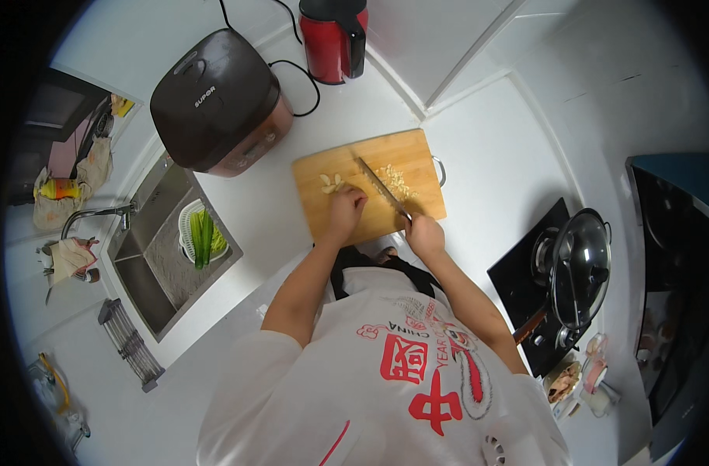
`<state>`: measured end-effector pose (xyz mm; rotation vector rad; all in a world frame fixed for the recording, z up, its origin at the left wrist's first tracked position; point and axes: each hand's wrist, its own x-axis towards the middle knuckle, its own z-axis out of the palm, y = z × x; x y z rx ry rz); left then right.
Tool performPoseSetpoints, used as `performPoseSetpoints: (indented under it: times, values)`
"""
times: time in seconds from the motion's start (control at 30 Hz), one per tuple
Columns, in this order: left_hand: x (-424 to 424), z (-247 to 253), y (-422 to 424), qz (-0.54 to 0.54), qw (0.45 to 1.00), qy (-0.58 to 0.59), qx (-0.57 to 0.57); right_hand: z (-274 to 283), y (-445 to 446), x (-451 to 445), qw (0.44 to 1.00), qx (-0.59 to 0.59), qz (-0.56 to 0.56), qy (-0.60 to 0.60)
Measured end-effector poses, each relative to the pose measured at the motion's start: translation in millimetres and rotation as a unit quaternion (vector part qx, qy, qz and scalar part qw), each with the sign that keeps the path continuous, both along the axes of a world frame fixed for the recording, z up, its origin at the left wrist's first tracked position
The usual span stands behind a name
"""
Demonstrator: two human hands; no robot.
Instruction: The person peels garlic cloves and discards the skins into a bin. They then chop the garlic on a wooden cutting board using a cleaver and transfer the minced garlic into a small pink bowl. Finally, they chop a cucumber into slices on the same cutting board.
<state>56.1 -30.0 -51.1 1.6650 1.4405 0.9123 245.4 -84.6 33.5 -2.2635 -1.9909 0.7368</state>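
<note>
My right hand (426, 236) grips the handle of a kitchen knife (383, 187). Its blade slants up and left across a wooden cutting board (319, 216), seen nearly edge-on. Right of the blade lies a spread of chopped garlic (396, 180). My left hand (347, 205) rests low over the board, left of the knife, its fingers curled. Just beyond its fingertips are several whole peeled garlic cloves (330, 185). Whether those fingers pinch a clove is hidden from view.
A rice cooker (214, 105) and a red electric kettle (333, 43) stand behind the board. To the left, a sink (156, 274) holds a white basket (185, 224) with green vegetables. On the right, a lidded pan (581, 268) sits on a black gas stove (514, 285).
</note>
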Motion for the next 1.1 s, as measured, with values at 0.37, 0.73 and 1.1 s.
performPoseSetpoints:
  times: [0.37, 0.73, 1.1]
  values:
    - [-0.7, -7.7, -1.2, -0.002, 1.0, -0.021, 0.006, -5.2, 7.4, 4.0, 0.998, -0.053, 0.0, -0.023]
    - [-1.4, -9.5, 2.5, -0.007, 0.999, -0.008, 0.036, 2.1, 18.9, 8.3, 0.998, -0.061, -0.007, -0.012]
    - [-4.9, -8.4, -1.7, -0.004, 1.0, -0.021, 0.012, 14.9, 19.7, 1.7, 0.999, -0.049, -0.001, 0.005]
